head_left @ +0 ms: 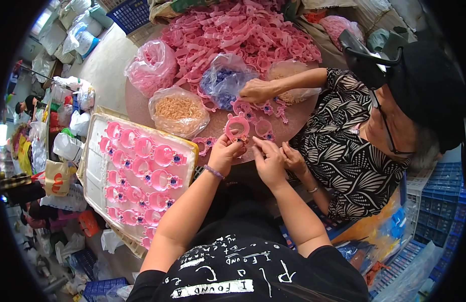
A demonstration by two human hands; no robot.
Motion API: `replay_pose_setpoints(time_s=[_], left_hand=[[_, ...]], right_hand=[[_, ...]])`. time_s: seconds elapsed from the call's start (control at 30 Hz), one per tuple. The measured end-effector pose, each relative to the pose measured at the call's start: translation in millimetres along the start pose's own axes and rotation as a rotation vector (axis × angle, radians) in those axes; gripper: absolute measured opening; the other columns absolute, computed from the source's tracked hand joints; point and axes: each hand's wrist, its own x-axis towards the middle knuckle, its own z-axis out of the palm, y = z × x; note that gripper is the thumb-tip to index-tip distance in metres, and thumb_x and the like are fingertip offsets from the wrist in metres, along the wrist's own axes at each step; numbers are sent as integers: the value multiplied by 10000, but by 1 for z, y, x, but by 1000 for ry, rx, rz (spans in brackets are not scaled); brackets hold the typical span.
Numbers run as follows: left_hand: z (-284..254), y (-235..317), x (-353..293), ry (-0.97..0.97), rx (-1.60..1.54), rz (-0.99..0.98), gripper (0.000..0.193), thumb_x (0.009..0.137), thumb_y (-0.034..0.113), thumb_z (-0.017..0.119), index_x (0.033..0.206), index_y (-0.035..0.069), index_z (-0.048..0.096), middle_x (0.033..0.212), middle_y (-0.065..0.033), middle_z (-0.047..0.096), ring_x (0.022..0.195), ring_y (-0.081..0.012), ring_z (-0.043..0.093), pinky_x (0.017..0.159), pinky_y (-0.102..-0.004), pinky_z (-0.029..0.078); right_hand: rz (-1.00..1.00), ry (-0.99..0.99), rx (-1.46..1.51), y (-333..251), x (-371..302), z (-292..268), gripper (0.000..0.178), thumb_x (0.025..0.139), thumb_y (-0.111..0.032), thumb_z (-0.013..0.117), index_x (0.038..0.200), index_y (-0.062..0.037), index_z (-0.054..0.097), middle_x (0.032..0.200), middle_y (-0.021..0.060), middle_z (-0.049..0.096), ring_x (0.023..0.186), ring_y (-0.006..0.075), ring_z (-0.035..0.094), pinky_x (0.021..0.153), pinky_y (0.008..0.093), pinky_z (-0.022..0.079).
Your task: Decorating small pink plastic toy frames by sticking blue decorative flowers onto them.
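Your left hand (224,151) grips a pink ring (237,127), right hand (268,160) pinched beside it; tray (92,166) nearly full, pile (243,30) remains.

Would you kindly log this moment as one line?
left hand: holds pink ring piece | right hand: beside it, seemingly empty | tray: at left

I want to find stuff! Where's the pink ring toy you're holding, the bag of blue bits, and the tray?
pink ring toy (237,126): head view, on the ring's upper band.
bag of blue bits (224,80): head view, on the middle of the clear bag.
tray (95,166): head view, on its bare left part.
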Motion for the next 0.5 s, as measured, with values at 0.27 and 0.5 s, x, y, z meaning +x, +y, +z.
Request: replay_pose_setpoints(time_s=[0.27,0.5], left_hand=[[2,8,-10,-6,62,-36,440,801,30,598,1209,43,433,931,-44,614,764,-113,612,654,-231,517],[-4,13,-11,4,102,-80,437,812,22,578,1218,50,417,975,-67,602,843,-154,616,724,-305,536]], right_hand=[[-365,-37,-148,5,22,-2,136,729,-70,630,865,-78,627,831,59,603,796,246,581,693,346,470],[-547,-136,-269,4,24,-1,219,697,-41,588,910,-92,586,864,59,581,795,246,576,704,353,477]])
